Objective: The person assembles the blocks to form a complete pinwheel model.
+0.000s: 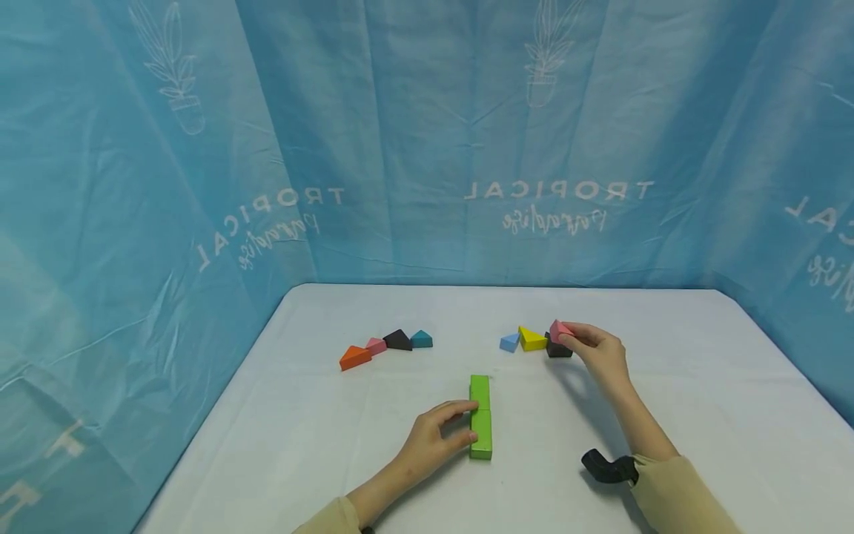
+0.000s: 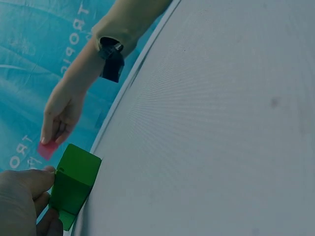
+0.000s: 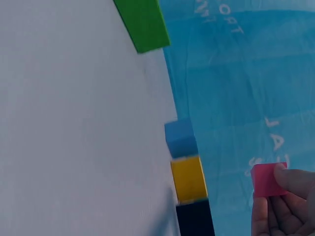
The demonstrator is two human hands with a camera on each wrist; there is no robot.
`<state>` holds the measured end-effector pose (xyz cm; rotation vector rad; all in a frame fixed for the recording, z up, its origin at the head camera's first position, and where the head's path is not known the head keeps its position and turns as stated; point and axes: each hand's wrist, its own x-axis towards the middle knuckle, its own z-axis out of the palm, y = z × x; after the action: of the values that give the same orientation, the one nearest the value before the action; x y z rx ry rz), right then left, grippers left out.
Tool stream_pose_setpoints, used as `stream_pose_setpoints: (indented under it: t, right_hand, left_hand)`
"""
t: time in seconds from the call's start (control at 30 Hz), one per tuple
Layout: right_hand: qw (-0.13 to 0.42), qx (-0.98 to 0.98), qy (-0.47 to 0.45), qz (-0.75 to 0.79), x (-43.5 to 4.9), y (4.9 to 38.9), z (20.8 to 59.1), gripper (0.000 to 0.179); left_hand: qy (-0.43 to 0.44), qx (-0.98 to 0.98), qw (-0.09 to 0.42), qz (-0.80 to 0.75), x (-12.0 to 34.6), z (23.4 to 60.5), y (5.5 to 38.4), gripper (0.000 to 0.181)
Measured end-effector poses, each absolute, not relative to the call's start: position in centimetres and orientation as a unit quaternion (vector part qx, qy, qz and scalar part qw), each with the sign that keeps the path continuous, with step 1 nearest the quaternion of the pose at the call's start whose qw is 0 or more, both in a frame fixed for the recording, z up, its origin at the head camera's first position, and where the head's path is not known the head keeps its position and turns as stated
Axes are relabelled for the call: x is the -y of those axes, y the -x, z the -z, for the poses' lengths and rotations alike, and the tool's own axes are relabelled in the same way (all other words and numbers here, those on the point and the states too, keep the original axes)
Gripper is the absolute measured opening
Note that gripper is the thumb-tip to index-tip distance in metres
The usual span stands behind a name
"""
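My left hand (image 1: pixel 434 439) rests at the left side of two green blocks (image 1: pixel 480 434) laid end to end in a line pointing away from me. Its thumb and fingertips touch their left edge, spread apart along it. At the back right, my right hand (image 1: pixel 600 354) pinches a small pink block (image 1: pixel 557 331) between thumb and fingers. That block is raised over a black block (image 1: pixel 559 350), which it partly hides. Beside the black one stand a yellow triangular block (image 1: pixel 531 340) and a light blue block (image 1: pixel 509 342), also seen in the right wrist view.
Left of centre, a slanting row holds an orange block (image 1: pixel 355 358), another pink block (image 1: pixel 376 345), a black triangular block (image 1: pixel 399 340) and a teal block (image 1: pixel 422 340). A white-covered table (image 1: pixel 307 460) carries everything, with blue printed curtains (image 1: pixel 427 148) around it.
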<state>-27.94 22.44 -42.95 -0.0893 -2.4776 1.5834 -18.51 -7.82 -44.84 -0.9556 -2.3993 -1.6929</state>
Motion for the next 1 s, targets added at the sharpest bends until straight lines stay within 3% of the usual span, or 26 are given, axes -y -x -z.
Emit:
stream_pose_setpoints:
  t: [0.5, 1.0]
  right_hand:
    - [0.072, 0.807, -0.057, -0.583, -15.0, 29.0, 43.6, 0.035]
    - [0.046, 0.806, -0.07, -0.586, -11.3, 29.8, 45.7, 0.027]
  left_hand:
    - [0.303, 0.777, 0.017, 0.552, 7.6, 44.6, 18.3, 0.04]
    - [0.294, 0.78, 0.006, 0.553, 8.0, 44.4, 18.0, 0.041]
